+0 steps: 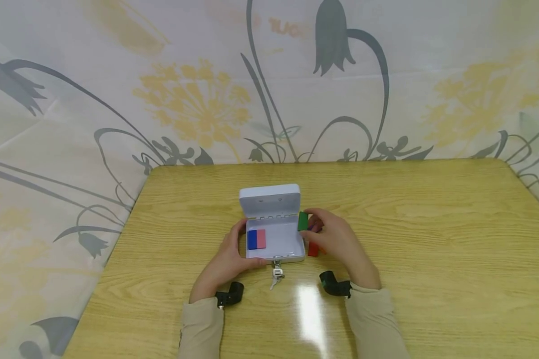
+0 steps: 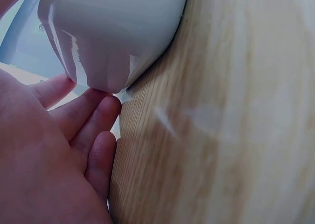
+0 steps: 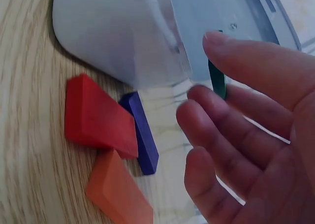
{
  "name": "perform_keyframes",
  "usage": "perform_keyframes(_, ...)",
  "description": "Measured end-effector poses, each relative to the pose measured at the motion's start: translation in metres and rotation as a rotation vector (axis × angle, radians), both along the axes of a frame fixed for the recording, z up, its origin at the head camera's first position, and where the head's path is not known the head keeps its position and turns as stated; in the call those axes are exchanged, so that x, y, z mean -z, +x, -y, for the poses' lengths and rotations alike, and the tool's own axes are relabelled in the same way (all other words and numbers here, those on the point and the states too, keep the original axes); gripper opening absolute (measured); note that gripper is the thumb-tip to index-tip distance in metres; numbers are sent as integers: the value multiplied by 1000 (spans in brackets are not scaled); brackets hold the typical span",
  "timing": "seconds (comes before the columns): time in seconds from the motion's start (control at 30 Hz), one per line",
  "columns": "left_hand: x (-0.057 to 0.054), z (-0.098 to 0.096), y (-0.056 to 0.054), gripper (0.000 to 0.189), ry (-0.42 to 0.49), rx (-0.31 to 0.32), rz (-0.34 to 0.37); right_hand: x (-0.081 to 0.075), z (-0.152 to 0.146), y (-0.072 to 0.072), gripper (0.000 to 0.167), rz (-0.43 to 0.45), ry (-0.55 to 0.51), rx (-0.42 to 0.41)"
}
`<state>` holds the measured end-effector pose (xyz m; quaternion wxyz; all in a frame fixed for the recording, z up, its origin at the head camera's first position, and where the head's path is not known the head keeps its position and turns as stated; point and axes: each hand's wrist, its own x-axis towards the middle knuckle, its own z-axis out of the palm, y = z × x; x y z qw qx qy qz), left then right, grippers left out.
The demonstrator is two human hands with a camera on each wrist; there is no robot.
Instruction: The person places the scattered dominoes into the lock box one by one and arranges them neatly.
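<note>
A white metal cash box [image 1: 282, 259] stands on the table with its lid [image 1: 269, 193] raised. Inside it, at the left, a blue block [image 1: 252, 240] and a pink block [image 1: 261, 239] lie side by side. My left hand [image 1: 226, 257] holds the box by its left side, thumb at the front edge and fingers toward the back corner. Between thumb and fingers, my right hand [image 1: 334, 234] pinches a green block [image 1: 303, 221] at the box's right rim. Keys [image 1: 276, 273] hang from the lock in front.
Beside the box's right wall lie a red block [image 3: 98, 115], an orange block [image 3: 120, 189] and a purple block [image 3: 141, 133], partly hidden by my right hand in the head view. The wooden table [image 1: 453, 239] meets a flower-patterned backdrop [image 1: 278, 80] behind.
</note>
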<state>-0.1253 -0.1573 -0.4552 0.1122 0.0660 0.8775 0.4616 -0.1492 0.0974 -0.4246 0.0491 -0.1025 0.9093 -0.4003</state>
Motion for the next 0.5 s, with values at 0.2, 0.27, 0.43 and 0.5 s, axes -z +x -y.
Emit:
perform_keyframes(0.2,0,0,1,106,-1,8,3,0,7,2,45,17,-1,-46)
perform_keyframes(0.27,0,0,0,106,0,10,-2,-1,9,3,45,7,-4,-53)
perform_keyframes(0.43,0,0,0,106,7,9,5,-3,15,4,45,-42,-7,-91)
perform_keyframes(0.5,0,0,0,106,7,7,12,-4,17,5,45,-60,-4,-107)
